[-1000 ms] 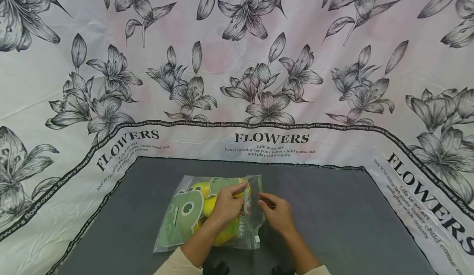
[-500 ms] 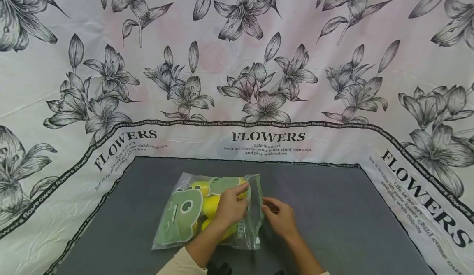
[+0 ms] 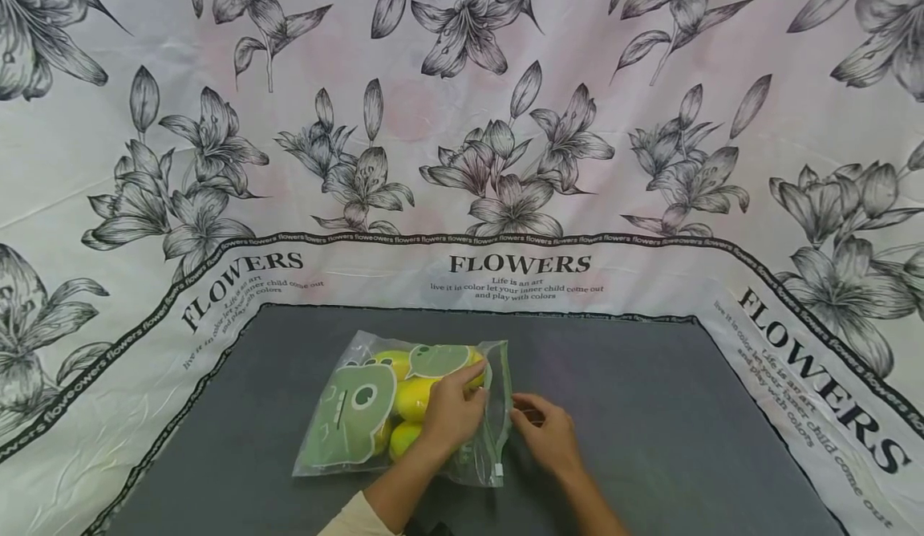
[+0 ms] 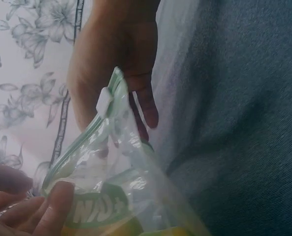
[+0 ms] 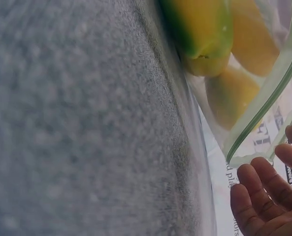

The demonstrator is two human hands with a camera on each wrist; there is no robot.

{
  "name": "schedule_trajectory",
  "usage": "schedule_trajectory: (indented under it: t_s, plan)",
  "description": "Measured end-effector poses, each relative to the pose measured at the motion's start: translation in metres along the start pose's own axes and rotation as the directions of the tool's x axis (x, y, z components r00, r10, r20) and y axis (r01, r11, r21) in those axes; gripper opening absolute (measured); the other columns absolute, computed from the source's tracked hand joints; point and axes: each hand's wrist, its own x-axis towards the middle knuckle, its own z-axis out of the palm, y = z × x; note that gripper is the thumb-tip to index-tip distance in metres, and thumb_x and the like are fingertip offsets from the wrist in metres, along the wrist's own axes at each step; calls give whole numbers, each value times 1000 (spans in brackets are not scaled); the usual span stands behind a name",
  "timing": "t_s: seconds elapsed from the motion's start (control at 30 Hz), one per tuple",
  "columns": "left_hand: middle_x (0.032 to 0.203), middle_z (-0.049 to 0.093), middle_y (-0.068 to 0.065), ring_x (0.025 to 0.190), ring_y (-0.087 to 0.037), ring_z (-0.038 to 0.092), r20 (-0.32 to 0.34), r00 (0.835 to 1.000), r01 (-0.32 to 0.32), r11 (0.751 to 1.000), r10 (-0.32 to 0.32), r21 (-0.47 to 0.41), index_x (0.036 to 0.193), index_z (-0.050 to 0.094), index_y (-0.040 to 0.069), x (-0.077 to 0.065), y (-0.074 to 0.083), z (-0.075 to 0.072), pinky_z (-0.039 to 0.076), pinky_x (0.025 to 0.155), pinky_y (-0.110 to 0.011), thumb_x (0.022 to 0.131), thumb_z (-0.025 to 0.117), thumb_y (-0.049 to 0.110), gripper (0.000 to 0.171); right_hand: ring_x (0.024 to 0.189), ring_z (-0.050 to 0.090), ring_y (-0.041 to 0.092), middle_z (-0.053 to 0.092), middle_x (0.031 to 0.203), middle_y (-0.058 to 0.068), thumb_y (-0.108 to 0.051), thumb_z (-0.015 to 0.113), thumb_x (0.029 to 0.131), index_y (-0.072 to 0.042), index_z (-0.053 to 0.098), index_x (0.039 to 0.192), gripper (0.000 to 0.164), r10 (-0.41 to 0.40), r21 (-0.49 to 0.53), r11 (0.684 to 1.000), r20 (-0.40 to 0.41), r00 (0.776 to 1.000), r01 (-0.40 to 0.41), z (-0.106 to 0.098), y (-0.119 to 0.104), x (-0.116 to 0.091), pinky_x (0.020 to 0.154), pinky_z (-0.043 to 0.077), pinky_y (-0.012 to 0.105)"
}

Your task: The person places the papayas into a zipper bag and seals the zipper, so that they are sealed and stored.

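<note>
A clear zip bag (image 3: 350,416) with green cartoon print lies on the grey table, its zip edge toward the right. Several rounded yellow fruits (image 3: 413,398) show inside; in the right wrist view one fruit (image 5: 205,34) has a green side. My left hand (image 3: 451,412) lies over the bag near its mouth and pinches the plastic by the zip strip (image 4: 77,152). My right hand (image 3: 545,432) is at the zip edge with fingers loosely bent, fingertips right at the rim. The white slider (image 3: 498,469) sits at the near end of the zip.
The grey tabletop (image 3: 635,416) extends on both sides of the bag. Behind and around it hangs a white cloth (image 3: 520,279) with black flower drawings and lettering. A dark object (image 3: 439,529) shows at the bottom edge, near the left forearm.
My left hand has shifted slightly down over the bag, and more yellow fruit shows beside it. My right hand has come down a little along the zip edge.
</note>
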Motion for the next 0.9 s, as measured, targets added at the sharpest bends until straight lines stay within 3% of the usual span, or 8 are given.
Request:
schedule_trajectory:
  t_s: [0.07, 0.13, 0.23, 0.37, 0.6, 0.67, 0.8, 0.9]
  plan:
    - [115, 67, -9, 36, -1, 32, -26, 1000, -7, 1000, 6, -27, 129, 64, 9, -4, -1, -1, 36, 33, -20, 85, 63, -1, 44, 79, 68, 17, 71, 94, 4, -4, 73, 84, -2, 73, 105, 22, -2, 7, 1000, -5, 1000, 2, 0, -1, -1, 72, 57, 32]
    - [109, 69, -8, 37, -1, 34, -44, 999, -1, 998, -1, -60, 128, 64, 7, -8, -2, -2, 37, 33, -20, 85, 63, -2, 44, 78, 68, 17, 71, 94, 4, -4, 73, 84, -2, 72, 105, 22, -13, 13, 1000, -4, 1000, 13, 0, -2, -2, 72, 58, 33]
    - [81, 67, -3, 39, -3, 37, -67, 998, 11, 995, -18, -100, 128, 64, 4, -15, -3, -5, 37, 35, -20, 85, 62, -3, 44, 77, 67, 16, 71, 92, 3, -4, 73, 84, -2, 73, 105, 22, -20, 23, 1000, -8, 1000, 20, -1, -3, -5, 72, 57, 31]
    - [53, 49, 3, 40, -3, 37, -88, 996, 16, 992, -27, -122, 129, 62, 4, -24, -4, -8, 37, 36, -19, 86, 61, -3, 44, 75, 66, 14, 71, 89, 1, -5, 73, 84, -3, 73, 104, 21, -18, 54, 998, -12, 1000, 19, -4, -7, -10, 70, 57, 30]
    - [91, 70, -10, 52, -6, 53, -180, 982, 13, 980, -50, -198, 122, 66, -1, -44, -8, -8, 49, 41, -22, 81, 64, -9, 42, 77, 66, 14, 70, 91, -1, -10, 73, 86, -5, 73, 106, 21, -12, 90, 996, 27, 1000, 10, -11, -21, -25, 70, 57, 28]
    - [88, 69, -10, 52, -7, 56, -192, 979, 18, 973, -64, -232, 119, 66, -4, -49, -9, -8, 51, 41, -24, 80, 65, -10, 40, 77, 65, 14, 70, 90, -1, -8, 73, 85, -6, 73, 106, 21, -12, 91, 996, 25, 1000, 9, -12, -28, -29, 69, 57, 28]
    - [76, 61, -8, 43, -10, 53, -152, 978, 80, 932, -141, -353, 120, 66, -5, -60, -9, -6, 51, 36, -27, 81, 65, -8, 39, 74, 65, 16, 70, 88, 5, -1, 73, 83, -6, 72, 105, 22, -27, 103, 994, 15, 1000, 26, -15, -47, -36, 65, 57, 31]
    - [70, 59, -8, 39, -12, 53, -77, 969, 177, 877, -235, -447, 125, 63, -4, -68, -10, -4, 52, 36, -31, 82, 65, -5, 43, 73, 66, 18, 70, 88, 9, 2, 72, 82, -6, 72, 104, 23, -26, 128, 992, 20, 999, 23, -18, -59, -41, 63, 57, 32]
